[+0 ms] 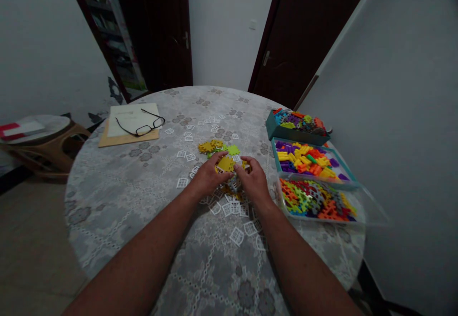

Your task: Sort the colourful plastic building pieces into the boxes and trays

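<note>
My left hand (209, 177) and my right hand (253, 180) meet over the middle of a round table (125, 197). Together they grip a flat yellow plastic piece (226, 163), fingers curled round its edges. Beneath and around the hands lie several small white grid tiles (236, 235). Just beyond the hands sits a cluster of yellow and green interlocking pieces (214, 147).
To the right are a teal box of mixed pieces (298, 124), a tray of yellow, purple and orange blocks (307, 158), and a clear tray of multicolour connectors (317, 201). Glasses (143, 124) lie on papers at the far left. A brown stool (46, 147) stands beside the table.
</note>
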Action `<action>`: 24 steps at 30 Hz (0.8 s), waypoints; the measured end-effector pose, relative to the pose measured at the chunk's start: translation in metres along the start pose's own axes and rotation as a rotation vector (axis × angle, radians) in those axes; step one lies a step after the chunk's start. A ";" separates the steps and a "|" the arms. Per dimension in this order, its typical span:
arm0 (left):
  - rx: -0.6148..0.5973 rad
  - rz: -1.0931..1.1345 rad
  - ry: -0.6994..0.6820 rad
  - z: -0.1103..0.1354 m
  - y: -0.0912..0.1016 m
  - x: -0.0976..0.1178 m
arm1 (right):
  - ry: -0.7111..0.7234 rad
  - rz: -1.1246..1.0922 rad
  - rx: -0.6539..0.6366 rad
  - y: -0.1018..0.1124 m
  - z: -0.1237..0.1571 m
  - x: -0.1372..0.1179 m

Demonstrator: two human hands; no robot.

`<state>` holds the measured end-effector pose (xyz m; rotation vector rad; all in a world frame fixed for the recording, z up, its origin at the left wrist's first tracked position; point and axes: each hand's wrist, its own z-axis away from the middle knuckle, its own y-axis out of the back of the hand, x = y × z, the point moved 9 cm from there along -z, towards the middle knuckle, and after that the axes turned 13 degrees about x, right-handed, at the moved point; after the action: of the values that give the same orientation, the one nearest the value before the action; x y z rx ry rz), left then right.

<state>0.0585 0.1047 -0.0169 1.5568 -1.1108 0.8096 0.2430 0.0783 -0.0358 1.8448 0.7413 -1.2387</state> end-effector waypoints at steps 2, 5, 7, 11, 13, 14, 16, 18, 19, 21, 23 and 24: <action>0.008 -0.019 0.007 -0.001 0.002 0.000 | 0.023 0.063 0.006 0.004 -0.002 -0.002; 0.035 -0.077 -0.034 0.000 0.007 0.005 | 0.102 0.034 0.054 0.013 -0.004 -0.012; 0.047 -0.101 -0.092 0.001 0.010 0.010 | 0.139 -0.006 0.092 0.019 -0.005 -0.018; 0.078 -0.097 -0.122 0.000 0.015 0.011 | 0.051 -0.059 0.142 0.023 -0.007 -0.012; 0.094 -0.098 -0.102 -0.001 0.017 0.008 | -0.073 -0.153 0.105 0.016 -0.006 -0.002; 0.097 -0.097 -0.095 -0.002 0.017 0.007 | -0.140 -0.215 0.079 0.012 -0.005 0.003; 0.098 -0.090 -0.093 -0.001 0.017 0.006 | -0.246 -0.338 0.037 0.003 -0.002 0.009; 0.092 -0.084 -0.107 0.000 0.016 0.007 | -0.273 -0.408 0.006 -0.002 0.001 0.008; 0.088 -0.082 -0.117 0.001 0.016 0.008 | -0.259 -0.420 -0.012 -0.004 0.003 0.005; 0.081 -0.082 -0.140 0.004 0.014 0.011 | -0.215 -0.419 -0.051 -0.007 0.007 -0.002; 0.064 -0.077 -0.164 0.007 0.010 0.013 | -0.181 -0.402 -0.088 -0.009 0.011 -0.007; 0.053 -0.075 -0.176 0.008 0.009 0.014 | -0.167 -0.391 -0.096 -0.009 0.012 -0.009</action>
<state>0.0550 0.0931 -0.0035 1.7297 -1.1570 0.6661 0.2267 0.0723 -0.0324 1.5408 1.0815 -1.5512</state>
